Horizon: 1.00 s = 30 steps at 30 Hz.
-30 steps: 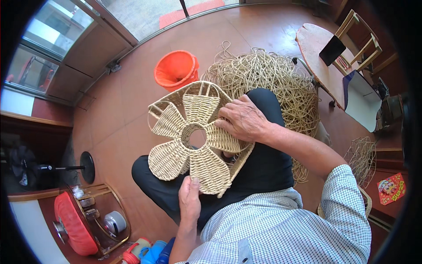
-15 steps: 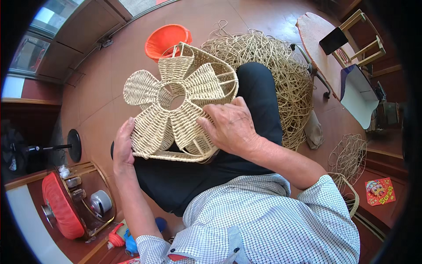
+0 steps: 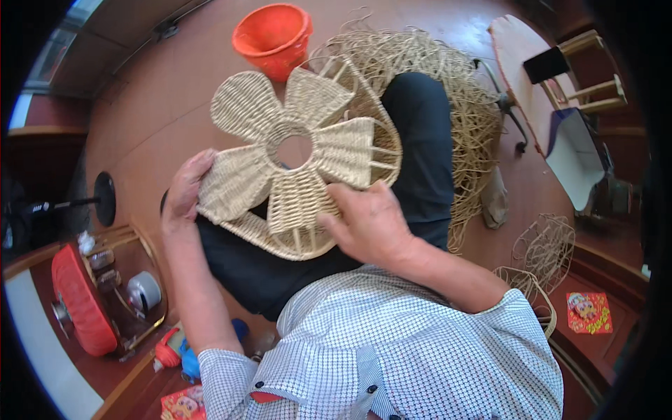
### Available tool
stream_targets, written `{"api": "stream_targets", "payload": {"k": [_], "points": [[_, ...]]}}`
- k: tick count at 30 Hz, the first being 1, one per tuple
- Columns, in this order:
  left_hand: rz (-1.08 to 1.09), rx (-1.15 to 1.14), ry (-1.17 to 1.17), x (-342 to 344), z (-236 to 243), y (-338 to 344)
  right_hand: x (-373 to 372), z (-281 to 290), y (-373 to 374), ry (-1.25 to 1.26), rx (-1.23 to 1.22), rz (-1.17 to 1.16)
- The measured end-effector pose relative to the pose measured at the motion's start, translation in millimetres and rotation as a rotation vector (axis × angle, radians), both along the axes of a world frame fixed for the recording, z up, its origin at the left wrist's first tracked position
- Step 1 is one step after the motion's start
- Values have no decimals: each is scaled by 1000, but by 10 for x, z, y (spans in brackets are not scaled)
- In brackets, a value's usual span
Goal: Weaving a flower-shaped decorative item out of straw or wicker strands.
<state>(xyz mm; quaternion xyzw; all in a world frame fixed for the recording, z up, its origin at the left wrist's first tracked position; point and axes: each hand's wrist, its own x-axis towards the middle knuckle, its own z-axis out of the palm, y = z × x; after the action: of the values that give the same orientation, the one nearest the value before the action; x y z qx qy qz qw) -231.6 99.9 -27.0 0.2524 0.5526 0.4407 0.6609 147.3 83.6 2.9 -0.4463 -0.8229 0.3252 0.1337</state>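
On my lap rests a woven straw basket (image 3: 304, 199) with flower-like petals around a round central hole. One petal is fully woven and rounded; several others are woven partway, with bare stakes running out to the basket's curved rim. My left hand (image 3: 186, 187) grips the basket's left side, thumb along the edge of the left petal. My right hand (image 3: 371, 220) is at its lower right, with thumb and fingers closed about the gap between the lower petal and the right petal. The undersides of my right fingertips are hidden.
A big tangled heap of straw cord (image 3: 465, 150) lies on the floor beyond my right knee. An orange-red bucket (image 3: 280, 63) stands ahead. To the left is a small cabinet (image 3: 136, 308) holding jars and a pot; at right, a wooden stool (image 3: 584, 73) and a smaller cord coil (image 3: 546, 248).
The basket has turned clockwise and now faces up more squarely. Both hands keep hold of it. My view has shifted a little, with the bucket now higher in the picture.
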Motion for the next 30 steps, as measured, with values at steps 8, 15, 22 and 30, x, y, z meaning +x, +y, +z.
{"api": "stream_targets", "payload": {"k": [8,15,22,30], "points": [[119,62,159,132,-181,-80,117,-5,-9,-39,-45,89],[105,217,908,-49,51,-123,50,-42,-88,-1,47,30],[-33,248,879,156,50,-132,44,-51,-96,7,63,23],[221,171,370,323,-35,-158,21,-58,-80,27,68,7]]}}
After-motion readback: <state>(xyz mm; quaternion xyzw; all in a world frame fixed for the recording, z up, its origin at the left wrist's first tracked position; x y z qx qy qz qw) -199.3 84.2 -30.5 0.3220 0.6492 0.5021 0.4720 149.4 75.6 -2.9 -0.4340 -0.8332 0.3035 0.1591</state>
